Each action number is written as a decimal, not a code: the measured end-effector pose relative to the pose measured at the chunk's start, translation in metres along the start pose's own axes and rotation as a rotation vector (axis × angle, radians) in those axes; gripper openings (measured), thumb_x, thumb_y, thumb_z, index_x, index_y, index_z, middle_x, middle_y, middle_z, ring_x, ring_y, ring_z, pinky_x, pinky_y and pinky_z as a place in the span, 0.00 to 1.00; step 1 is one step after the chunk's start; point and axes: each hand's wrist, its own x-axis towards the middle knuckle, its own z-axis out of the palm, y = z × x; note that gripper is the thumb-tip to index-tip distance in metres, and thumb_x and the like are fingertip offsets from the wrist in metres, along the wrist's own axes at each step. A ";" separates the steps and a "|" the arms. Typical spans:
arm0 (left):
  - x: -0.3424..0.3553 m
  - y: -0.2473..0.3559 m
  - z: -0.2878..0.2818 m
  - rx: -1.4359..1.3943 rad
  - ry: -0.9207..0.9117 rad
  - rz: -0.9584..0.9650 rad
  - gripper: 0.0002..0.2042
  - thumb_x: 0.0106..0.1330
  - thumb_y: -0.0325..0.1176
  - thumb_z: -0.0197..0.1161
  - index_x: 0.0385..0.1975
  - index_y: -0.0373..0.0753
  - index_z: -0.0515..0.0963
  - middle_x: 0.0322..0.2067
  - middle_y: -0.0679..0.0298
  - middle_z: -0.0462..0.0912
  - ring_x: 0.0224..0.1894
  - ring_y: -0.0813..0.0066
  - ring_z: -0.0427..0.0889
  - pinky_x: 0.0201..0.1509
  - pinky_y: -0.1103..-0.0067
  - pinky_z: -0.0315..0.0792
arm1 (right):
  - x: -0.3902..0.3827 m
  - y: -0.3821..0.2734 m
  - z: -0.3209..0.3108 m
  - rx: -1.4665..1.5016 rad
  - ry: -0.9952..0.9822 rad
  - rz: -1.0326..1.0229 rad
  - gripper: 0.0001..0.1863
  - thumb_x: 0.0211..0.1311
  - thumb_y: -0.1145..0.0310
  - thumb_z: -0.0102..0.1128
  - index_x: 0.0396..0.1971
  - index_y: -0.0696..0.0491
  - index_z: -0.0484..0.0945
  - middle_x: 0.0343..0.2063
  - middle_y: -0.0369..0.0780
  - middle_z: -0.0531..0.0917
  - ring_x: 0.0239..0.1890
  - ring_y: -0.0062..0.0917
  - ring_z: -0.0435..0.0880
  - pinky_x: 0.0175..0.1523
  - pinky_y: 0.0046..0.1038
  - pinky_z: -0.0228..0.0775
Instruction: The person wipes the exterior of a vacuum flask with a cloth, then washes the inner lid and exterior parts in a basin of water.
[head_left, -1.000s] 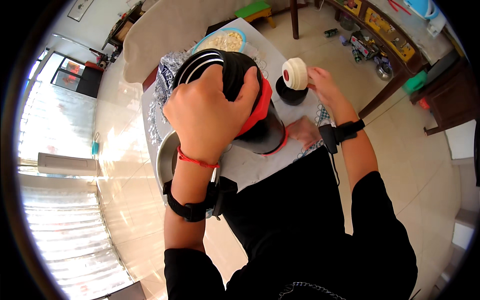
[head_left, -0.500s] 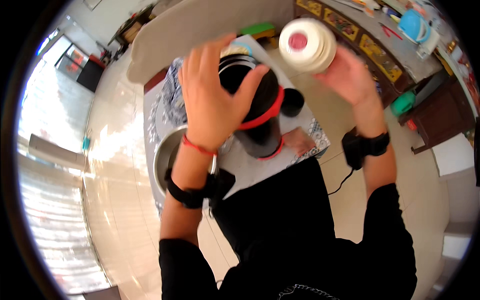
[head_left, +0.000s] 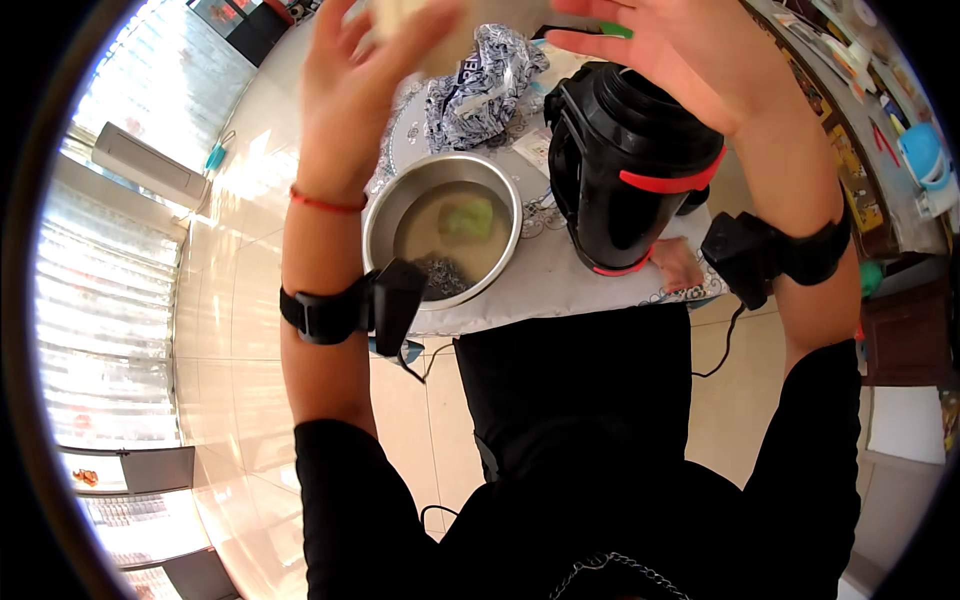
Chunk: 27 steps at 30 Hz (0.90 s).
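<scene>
At the top left my left hand (head_left: 350,110), smeared by motion, grips a cream stopper (head_left: 398,14) that is blurred and partly cut off by the upper edge. My right hand (head_left: 690,55) reaches over the flask with its fingers stretched out and nothing visible in them. Below it a large black vacuum flask (head_left: 615,200) with red bands stands on the table, its stepped neck partly behind that hand. To the flask's left sits a steel basin (head_left: 385,190) of cloudy water, holding a green pad (head_left: 467,218) and a dark scouring ball (head_left: 442,278).
A black-and-white patterned cloth or bag (head_left: 480,95) lies behind the basin. On the table's (head_left: 540,285) right front corner is a brownish-pink folded cloth (head_left: 678,263). A cluttered cabinet top (head_left: 890,190) with a light-blue container (head_left: 925,155) stands at the far right.
The cream stopper has passed from my right hand to my left, which has risen leftward. My right hand has come over the flask. The view has shifted, bringing the basin fully into sight.
</scene>
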 end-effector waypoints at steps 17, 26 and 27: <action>-0.061 -0.127 -0.085 1.347 -0.210 -0.272 0.32 0.49 0.43 0.73 0.52 0.33 0.70 0.47 0.57 0.75 0.46 0.66 0.78 0.46 0.75 0.75 | -0.054 -0.008 -0.097 -0.208 0.266 -0.141 0.14 0.65 0.62 0.54 0.43 0.55 0.79 0.42 0.33 0.80 0.39 0.14 0.72 0.47 0.21 0.67; 0.016 -0.016 0.072 0.154 -0.302 -0.057 0.35 0.44 0.41 0.77 0.49 0.26 0.70 0.44 0.54 0.78 0.44 0.69 0.80 0.46 0.76 0.75 | -0.058 0.010 -0.114 -0.142 0.402 -0.132 0.13 0.65 0.63 0.53 0.43 0.54 0.79 0.40 0.32 0.81 0.37 0.14 0.74 0.47 0.21 0.68; 0.018 -0.008 0.083 0.280 -0.362 0.054 0.34 0.47 0.39 0.75 0.51 0.27 0.69 0.43 0.55 0.79 0.45 0.71 0.80 0.49 0.77 0.74 | -0.060 0.010 -0.115 -0.156 0.410 -0.129 0.13 0.65 0.63 0.53 0.43 0.54 0.79 0.40 0.32 0.81 0.37 0.14 0.74 0.47 0.21 0.69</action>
